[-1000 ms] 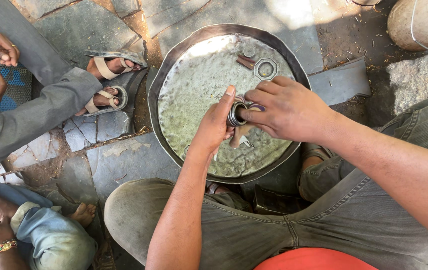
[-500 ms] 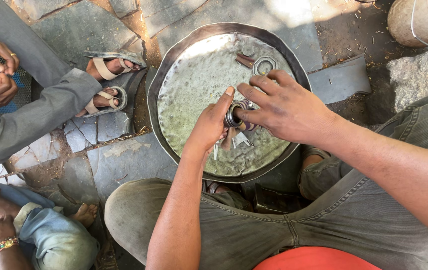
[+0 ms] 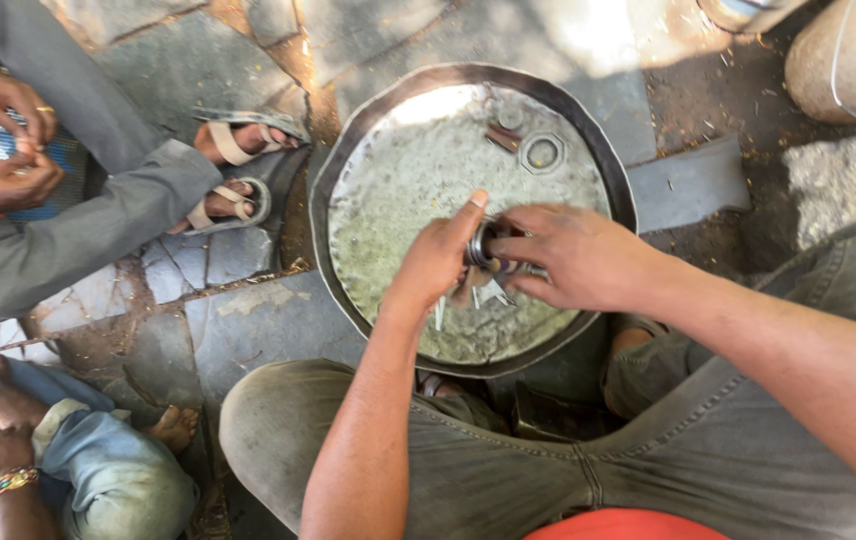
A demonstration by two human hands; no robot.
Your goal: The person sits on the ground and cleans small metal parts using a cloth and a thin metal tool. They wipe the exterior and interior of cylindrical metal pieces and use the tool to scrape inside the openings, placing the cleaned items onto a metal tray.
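Both my hands meet over a round metal pan [image 3: 348, 150] holding cloudy greenish liquid. My left hand [image 3: 435, 260] and my right hand [image 3: 573, 255] together grip a small round metal bearing [image 3: 481, 243], held just above the liquid near the pan's middle. Liquid drips from it. A second ring-shaped metal part [image 3: 542, 153] and a small brown piece [image 3: 500, 137] lie in the pan at its far side.
I squat on stone paving [image 3: 248, 320]. A person in grey trousers and sandals [image 3: 238, 170] sits at the left, their hands [image 3: 3, 140] busy with something small. Another person's bare feet [image 3: 8, 390] are at the lower left. A pale cylinder [image 3: 848, 60] stands at the upper right.
My hands have shifted slightly on the bearing, turning it over the liquid. The person on the left has raised their hands closer together.
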